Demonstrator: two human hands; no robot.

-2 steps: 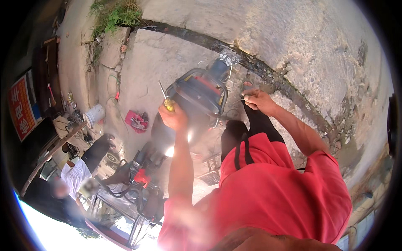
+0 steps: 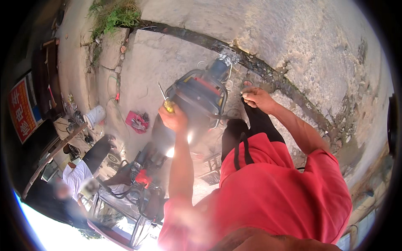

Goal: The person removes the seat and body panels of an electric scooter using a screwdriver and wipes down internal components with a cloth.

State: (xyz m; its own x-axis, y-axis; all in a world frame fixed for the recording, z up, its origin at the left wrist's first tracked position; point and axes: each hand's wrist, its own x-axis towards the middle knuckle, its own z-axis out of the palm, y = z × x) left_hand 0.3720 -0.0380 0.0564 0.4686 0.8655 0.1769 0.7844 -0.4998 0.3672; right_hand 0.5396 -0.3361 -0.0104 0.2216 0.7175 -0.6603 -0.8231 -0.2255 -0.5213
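My left hand (image 2: 173,119) is wrapped round the yellow handle of a screwdriver (image 2: 168,105), whose metal shaft points up and away from me. That hand is over the dark seat of a scooter (image 2: 197,98), beside the metal rack bars at its tail. On the other side of the scooter, my right hand (image 2: 258,100) is held above my leg and foot. Its thumb and fingers are pinched together. Whatever may be between them is too small to make out.
A red-pink bag or cloth (image 2: 137,121) lies on the concrete. Farther left are a white bucket (image 2: 95,116), a wooden pole (image 2: 50,154) and a person in a white shirt (image 2: 77,178) by another vehicle (image 2: 138,184). A wet gutter (image 2: 197,39) crosses the ground beyond the scooter.
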